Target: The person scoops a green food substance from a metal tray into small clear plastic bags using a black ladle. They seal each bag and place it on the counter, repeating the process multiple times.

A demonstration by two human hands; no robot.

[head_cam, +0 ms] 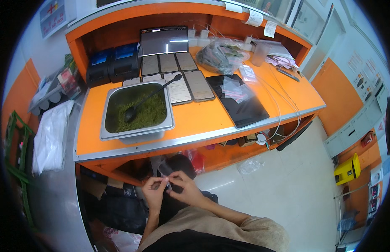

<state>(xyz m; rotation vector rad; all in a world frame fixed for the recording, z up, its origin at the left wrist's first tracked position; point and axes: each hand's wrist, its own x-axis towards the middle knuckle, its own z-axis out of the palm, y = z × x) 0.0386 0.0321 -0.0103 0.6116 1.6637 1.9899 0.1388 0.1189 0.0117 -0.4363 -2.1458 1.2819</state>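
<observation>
Just below the counter's front edge, my left hand (153,192) and my right hand (189,192) meet in front of my lap. Between their fingertips is a small clear plastic bag (169,186), pinched from both sides; my fingers partly hide it, and its contents are too small to make out. Ahead on the orange counter (201,118) stands a steel food pan (141,134) partly filled with finely chopped green herbs (150,110). A black plastic spoon (150,94) rests in it, its handle leaning over the far right corner. Several small zip bags (234,89) lie on a black tablet (245,110).
Several phones (199,85) lie behind the pan, before a propped-up tablet screen (165,41) and two black printers (124,61). Farther right are a bulky plastic bag (223,55), a translucent cup (261,53) and loose white cables (278,97). White plastic bags (53,138) cover part of the left steel table (64,195).
</observation>
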